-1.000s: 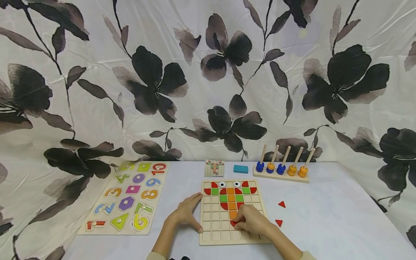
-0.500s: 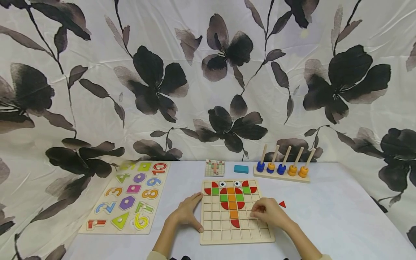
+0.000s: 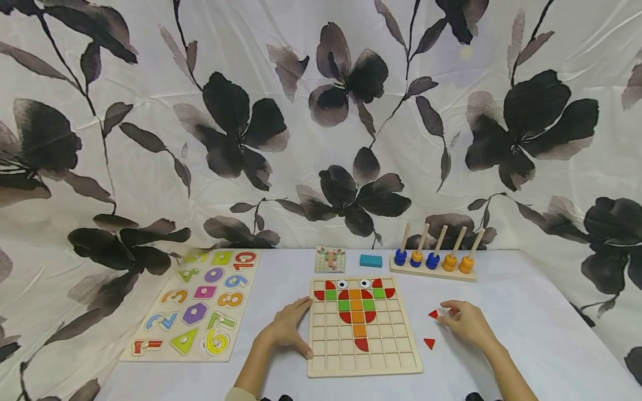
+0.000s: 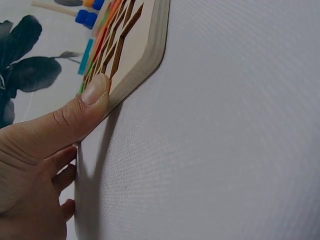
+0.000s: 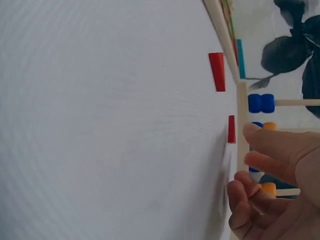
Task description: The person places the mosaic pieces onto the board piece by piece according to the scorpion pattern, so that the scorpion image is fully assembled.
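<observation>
A square wooden grid board (image 3: 331, 365) lies on the table, with red, green and orange pieces and two eye pieces set in its cells. My left hand (image 3: 288, 326) rests at the board's left side, thumb and fingers spread along it. In the left wrist view the thumb (image 4: 95, 95) touches the edge near a corner. To the right of the board lie two red triangles, a far one (image 3: 433, 314) and a near one (image 3: 429, 343). My right hand (image 3: 466, 323) is just right of the far triangle, fingers loosely bent and apart, holding nothing.
A number puzzle board (image 3: 163, 306) lies to the left. Behind the grid board are a small pattern card (image 3: 330, 260), a blue block (image 3: 371, 260) and a peg stand (image 3: 433, 270) with blue and orange beads. Floral cloth (image 3: 346, 122) hangs at the back.
My right hand has drawn away from the red quarter-circle piece in the lower grid and moved right to the loose triangles. The left hand stays at the board's edge.
</observation>
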`<state>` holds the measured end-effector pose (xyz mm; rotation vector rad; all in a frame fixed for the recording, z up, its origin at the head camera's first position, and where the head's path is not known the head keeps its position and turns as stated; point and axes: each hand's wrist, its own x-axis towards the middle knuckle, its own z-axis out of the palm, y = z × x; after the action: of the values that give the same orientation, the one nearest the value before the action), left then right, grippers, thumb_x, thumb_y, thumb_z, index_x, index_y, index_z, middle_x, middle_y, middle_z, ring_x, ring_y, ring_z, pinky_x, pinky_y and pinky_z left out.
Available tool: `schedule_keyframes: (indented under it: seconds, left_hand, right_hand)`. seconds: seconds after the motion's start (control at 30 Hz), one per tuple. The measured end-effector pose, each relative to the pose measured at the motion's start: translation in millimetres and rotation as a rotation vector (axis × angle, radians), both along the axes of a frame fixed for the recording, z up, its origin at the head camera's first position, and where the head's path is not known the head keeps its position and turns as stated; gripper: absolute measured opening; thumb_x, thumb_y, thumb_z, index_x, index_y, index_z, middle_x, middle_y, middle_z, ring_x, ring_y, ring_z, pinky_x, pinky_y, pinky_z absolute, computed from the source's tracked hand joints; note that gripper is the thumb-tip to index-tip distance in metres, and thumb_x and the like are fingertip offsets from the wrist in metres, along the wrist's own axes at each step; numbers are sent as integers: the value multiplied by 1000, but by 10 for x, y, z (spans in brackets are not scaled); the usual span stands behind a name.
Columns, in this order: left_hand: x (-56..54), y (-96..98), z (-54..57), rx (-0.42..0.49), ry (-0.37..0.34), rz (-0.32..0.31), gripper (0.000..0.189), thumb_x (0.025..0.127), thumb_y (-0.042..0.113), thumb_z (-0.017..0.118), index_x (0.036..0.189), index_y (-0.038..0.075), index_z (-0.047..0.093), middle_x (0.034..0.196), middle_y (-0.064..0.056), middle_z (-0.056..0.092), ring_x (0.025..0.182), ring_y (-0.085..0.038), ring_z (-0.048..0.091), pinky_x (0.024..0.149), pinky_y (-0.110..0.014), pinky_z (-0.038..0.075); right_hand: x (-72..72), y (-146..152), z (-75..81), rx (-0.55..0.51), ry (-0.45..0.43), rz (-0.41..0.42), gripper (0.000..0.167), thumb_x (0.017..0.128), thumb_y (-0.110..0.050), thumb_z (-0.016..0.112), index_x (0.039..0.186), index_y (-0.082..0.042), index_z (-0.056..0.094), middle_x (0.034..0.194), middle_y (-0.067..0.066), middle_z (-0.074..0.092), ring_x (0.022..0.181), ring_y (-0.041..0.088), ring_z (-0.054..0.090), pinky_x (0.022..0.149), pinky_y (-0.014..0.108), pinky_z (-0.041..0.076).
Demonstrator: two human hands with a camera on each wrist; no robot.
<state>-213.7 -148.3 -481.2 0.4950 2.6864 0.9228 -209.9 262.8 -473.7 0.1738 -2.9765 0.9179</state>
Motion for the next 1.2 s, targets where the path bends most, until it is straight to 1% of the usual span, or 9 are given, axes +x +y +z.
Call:
schedule_keyframes:
  seconds: [0.13,0.27,0.37,0.53,0.67,0.73,0.83,1.0,1.2]
  left_hand:
    - [3,-8,-9,9,7,-3,116,48,28,92,143,-3,33,149,-21,29,135,-45,26,105,-64,21]
    - [4,-12,-9,6,9,0,116,48,29,92,143,-3,34,149,-21,29,135,-45,26,105,-64,21]
    - [6,-17,-9,4,8,2,116,47,29,93,143,-3,34,149,-21,29,135,-45,26,105,-64,21]
    - [6,-21,-15,8,12,-8,116,48,29,92,143,-3,34,149,-21,30,135,-45,27,104,-65,22]
    - [8,-18,-11,15,13,-10,116,48,29,92,143,-3,34,149,-21,30,134,-45,26,105,-65,21]
    - [11,-16,-6,19,13,-5,116,48,28,92,142,-3,34,149,-21,30,134,-45,26,105,-65,21]
    - [15,-12,-2,17,13,1,116,47,28,93,142,-3,34,149,-21,30,135,-45,26,105,-65,21]
    - [17,-8,-1,15,16,-3,115,47,27,92,142,-3,34,149,-22,31,134,-46,27,105,-65,21]
    - [17,-7,0,17,18,-4,115,47,27,93,142,-3,35,148,-21,31,134,-46,27,104,-65,22]
  right_hand:
    - [-44,-7,-72,28,-54,-5,35,82,-19,71,105,7,66,77,3,59,72,18,50,63,32,43]
    - [-107,-49,-86,44,-53,-31,34,84,-23,69,102,6,67,73,3,59,68,17,48,59,31,40]
    - [-155,-84,-75,47,-64,-44,34,84,-24,69,100,6,68,73,4,60,67,18,49,58,31,41]
    - [-202,-132,-82,1,-58,-26,21,79,-14,73,91,4,70,75,4,65,70,17,56,63,35,48]
    - [-218,-156,-59,-27,-61,-9,10,77,-6,73,83,1,70,73,3,65,68,16,56,63,34,49]
    - [-230,-159,-50,-43,-78,-6,10,76,-5,73,81,1,68,70,2,62,66,15,53,60,30,47]
    - [-247,-159,-37,-85,-122,-13,15,73,-3,73,83,3,64,70,2,57,66,15,50,58,27,43]
    - [-247,-159,-15,-136,-190,-42,22,70,-1,74,87,7,62,71,3,53,66,16,49,58,27,43]
    - [-224,-156,-8,-138,-213,-26,11,72,0,72,81,3,66,68,2,55,64,16,49,57,26,43]
